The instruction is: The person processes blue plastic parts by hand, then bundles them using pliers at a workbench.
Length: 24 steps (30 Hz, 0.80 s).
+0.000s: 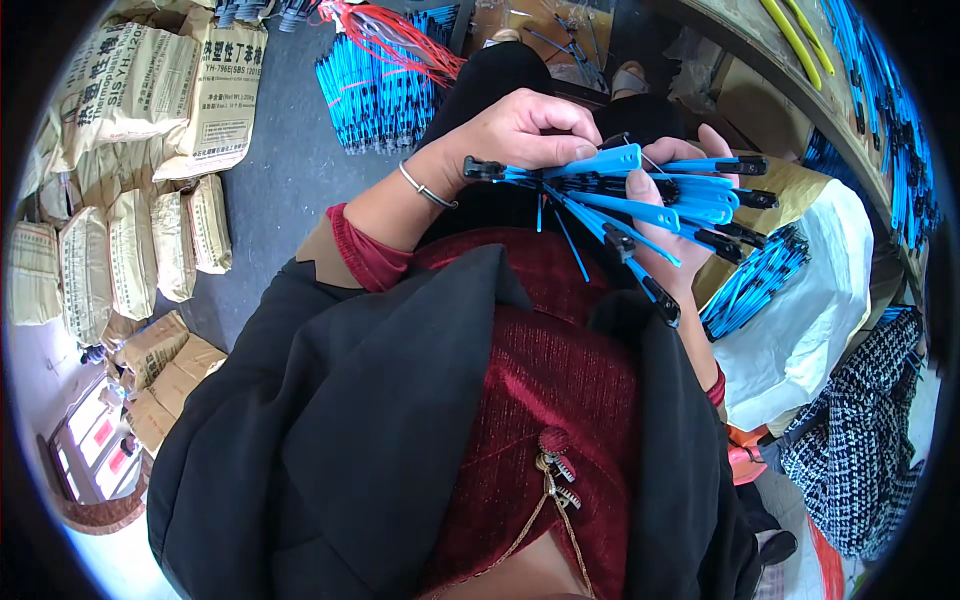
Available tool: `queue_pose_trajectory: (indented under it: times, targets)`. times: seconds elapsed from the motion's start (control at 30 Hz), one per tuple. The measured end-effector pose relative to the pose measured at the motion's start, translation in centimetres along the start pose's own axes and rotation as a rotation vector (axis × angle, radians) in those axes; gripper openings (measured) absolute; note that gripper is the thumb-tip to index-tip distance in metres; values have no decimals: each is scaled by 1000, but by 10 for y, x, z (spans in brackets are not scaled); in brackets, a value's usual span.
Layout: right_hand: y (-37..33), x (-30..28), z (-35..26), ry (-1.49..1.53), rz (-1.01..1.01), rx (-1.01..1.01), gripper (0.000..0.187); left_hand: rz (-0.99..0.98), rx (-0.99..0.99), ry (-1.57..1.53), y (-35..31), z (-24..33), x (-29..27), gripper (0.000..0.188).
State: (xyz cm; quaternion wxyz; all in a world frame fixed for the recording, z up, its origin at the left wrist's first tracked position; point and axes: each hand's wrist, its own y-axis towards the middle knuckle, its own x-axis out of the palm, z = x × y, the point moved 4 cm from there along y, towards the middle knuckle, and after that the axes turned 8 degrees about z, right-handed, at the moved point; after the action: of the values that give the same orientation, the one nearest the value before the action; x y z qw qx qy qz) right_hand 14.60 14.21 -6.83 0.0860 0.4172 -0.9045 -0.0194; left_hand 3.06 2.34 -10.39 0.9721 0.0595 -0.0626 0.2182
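Note:
My right hand [668, 180] is wrapped round a loose bundle of blue plastic sticks [600, 200], its thumb pressing across them. Several sticks are flat and paddle-shaped with a small hole; others are thin with black clip-like pieces at their ends. They fan out in different directions in front of my chest. Over the top of the bundle, my left hand [530, 130] is closed in a pinch, thumb against forefinger. A thin dark strand [630, 139] runs between the two hands; its end at the left fingertips is hard to see.
More blue-and-black sticks stand bundled on the floor [385, 95], with red strips [400, 35] on top. Paper sacks [130, 80] line the left. A white sack [815, 310] holding blue sticks [760, 285] lies at right, below a wooden bench edge [770, 60] carrying more sticks.

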Motion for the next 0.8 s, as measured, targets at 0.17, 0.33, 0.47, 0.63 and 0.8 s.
queue_pose_trajectory:
  times: [0.17,0.33,0.47,0.63,0.8]
  targets:
    - [1,2,0,-1,7,-5,67,17,-15,-12,-1,0,0,15]
    - [4,5,2,-5,6,-14,65,0,8,64,1,2,9,15]
    - [5,10,-2,-13,14,-29,63,147,-127,-284,4,-4,-8,17]
    - [19,10,-1,-67,65,-4,61,240,-168,-461,3,14,-28,27]
    - [25,19,7,-64,84,0,56,189,15,169,4,32,-2,31]
